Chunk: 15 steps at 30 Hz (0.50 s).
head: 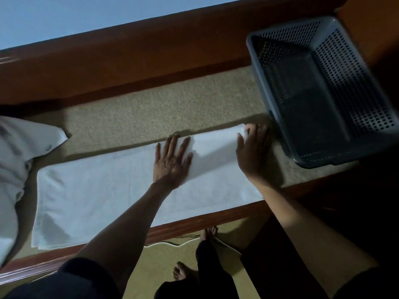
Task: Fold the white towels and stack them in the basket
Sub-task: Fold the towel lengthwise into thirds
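Lying beneath left grip [172, 158], white towel [97, 190]

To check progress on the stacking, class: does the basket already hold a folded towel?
No, the basket shows only its bare perforated walls and floor; the towel lies flat outside it.

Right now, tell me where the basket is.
Head view, upper right: the basket sits on the beige surface, beside the right hand at the end of the towel.
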Each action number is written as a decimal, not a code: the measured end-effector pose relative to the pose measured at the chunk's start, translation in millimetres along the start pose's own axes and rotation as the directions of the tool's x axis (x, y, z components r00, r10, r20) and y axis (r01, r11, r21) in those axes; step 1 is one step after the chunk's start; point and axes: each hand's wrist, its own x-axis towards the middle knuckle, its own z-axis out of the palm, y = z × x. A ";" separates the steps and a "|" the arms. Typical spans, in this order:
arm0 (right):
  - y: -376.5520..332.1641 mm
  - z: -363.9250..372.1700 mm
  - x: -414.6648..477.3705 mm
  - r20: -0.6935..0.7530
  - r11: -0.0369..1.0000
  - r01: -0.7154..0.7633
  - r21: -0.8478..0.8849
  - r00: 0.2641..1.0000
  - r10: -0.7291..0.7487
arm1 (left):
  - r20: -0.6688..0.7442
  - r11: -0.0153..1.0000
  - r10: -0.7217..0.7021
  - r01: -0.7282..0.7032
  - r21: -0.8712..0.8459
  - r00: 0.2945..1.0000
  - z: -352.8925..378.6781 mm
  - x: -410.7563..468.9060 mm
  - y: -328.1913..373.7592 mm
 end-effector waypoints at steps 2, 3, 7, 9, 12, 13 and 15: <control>-23.4 2.7 -12.8 0.062 0.973 0.227 0.040 0.971 -0.229 | -0.021 1.000 -0.006 0.006 0.008 1.000 1.6 -0.4 1.5; -33.3 7.4 -20.0 0.149 0.948 0.314 0.060 0.936 -0.319 | -0.027 1.000 -0.003 0.004 0.008 1.000 2.1 -0.5 1.5; -29.2 29.4 -37.5 0.437 0.893 0.442 0.085 0.789 -0.432 | -0.020 1.000 0.007 -0.007 0.028 1.000 3.6 -1.7 -0.7; -6.2 30.2 -30.3 0.453 0.862 0.503 0.059 0.756 -0.473 | -0.016 0.999 0.009 -0.008 0.045 1.000 3.6 -1.4 -0.2; 20.2 16.4 -4.8 0.460 0.855 0.518 -0.002 0.760 -0.459 | -0.006 0.999 -0.005 0.006 0.052 1.000 2.8 0.0 0.6; 24.3 14.9 0.9 0.458 0.863 0.504 -0.023 0.773 -0.439 | -0.008 0.998 -0.008 0.009 0.054 1.000 2.1 -0.1 0.8; 25.5 14.6 5.6 0.429 0.915 0.400 -0.060 0.838 -0.338 | -0.004 0.998 -0.012 0.013 0.059 1.000 -0.2 0.0 1.4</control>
